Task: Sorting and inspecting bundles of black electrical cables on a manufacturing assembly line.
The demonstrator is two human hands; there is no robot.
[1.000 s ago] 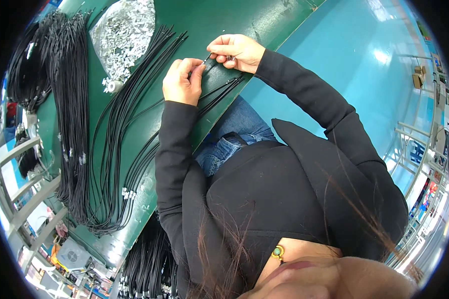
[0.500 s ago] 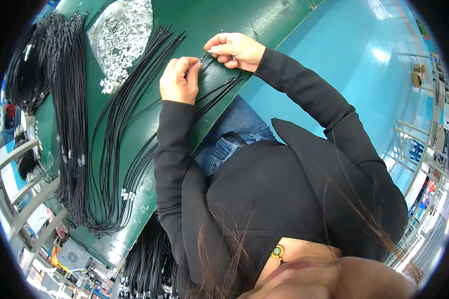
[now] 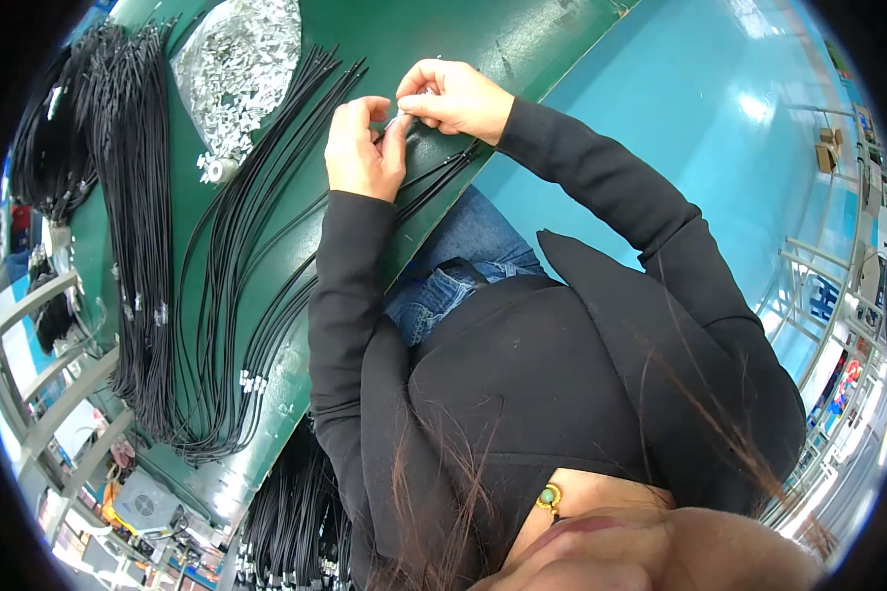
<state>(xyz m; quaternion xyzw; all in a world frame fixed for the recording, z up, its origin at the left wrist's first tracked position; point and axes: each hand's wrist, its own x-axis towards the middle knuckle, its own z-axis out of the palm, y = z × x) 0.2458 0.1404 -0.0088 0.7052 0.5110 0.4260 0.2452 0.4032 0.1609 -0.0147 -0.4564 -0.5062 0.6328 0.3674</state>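
Note:
Over the green table [image 3: 493, 34] my two hands meet at the fingertips. My left hand [image 3: 365, 153] is closed in a pinch on the end of a thin black cable, which the fingers mostly cover. From the right, my right hand [image 3: 458, 98] pinches at the same spot, its thumb and forefinger touching the left fingertips; what it grips is too small and hidden to name. Loose black cables [image 3: 266, 187] fan out left of my left hand. Several more cable ends [image 3: 453, 167] lie below my hands at the table's edge.
A clear bag of small white pieces [image 3: 241, 64] lies open at the upper left, with a white spool [image 3: 222, 171] at its mouth. Thick bundles of black cables [image 3: 133, 197] lie farther left. More cables [image 3: 296, 512] hang below the table edge. Blue floor [image 3: 660, 108] spreads to the right.
My left hand has shifted slightly right, and my right hand slightly left, so the fingertips are closer together. The dark cable end that showed between them is now mostly covered.

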